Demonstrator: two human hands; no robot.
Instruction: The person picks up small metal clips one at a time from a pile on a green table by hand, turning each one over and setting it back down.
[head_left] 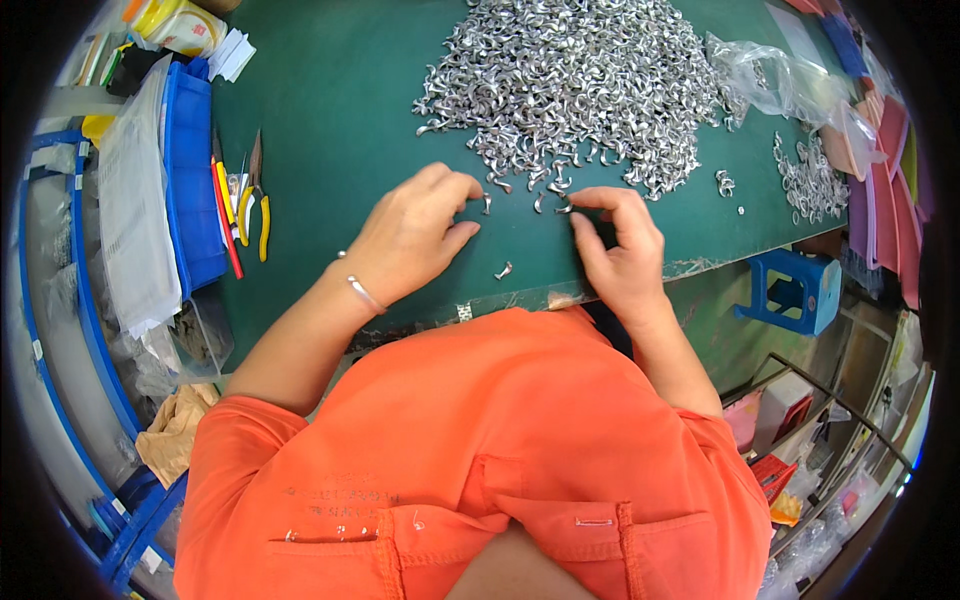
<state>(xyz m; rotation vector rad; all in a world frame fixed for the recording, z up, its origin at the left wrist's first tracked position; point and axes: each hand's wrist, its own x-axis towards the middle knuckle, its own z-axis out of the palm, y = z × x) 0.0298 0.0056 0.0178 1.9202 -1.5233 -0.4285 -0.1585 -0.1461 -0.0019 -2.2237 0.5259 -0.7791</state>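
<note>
A big heap of small silver curved metal pieces (570,80) covers the far middle of the green tabletop. My left hand (415,225) is at the heap's near left edge, thumb and index finger apart. A single curved metal piece (487,204) stands just beside its index fingertip. My right hand (622,240) has its thumb and forefinger spread, and the forefinger's tip is at another silver piece (563,209); whether it touches is hard to tell. Between the hands lie a few loose pieces, and one stray piece (504,271) rests nearer the table's front edge.
Pliers with yellow handles (250,205) and a red pen-like tool (227,220) lie at left beside a blue bin (195,170). Clear plastic bags (780,80) and a smaller pile of silver rings (812,180) are at right. A blue stool (795,290) stands below the table.
</note>
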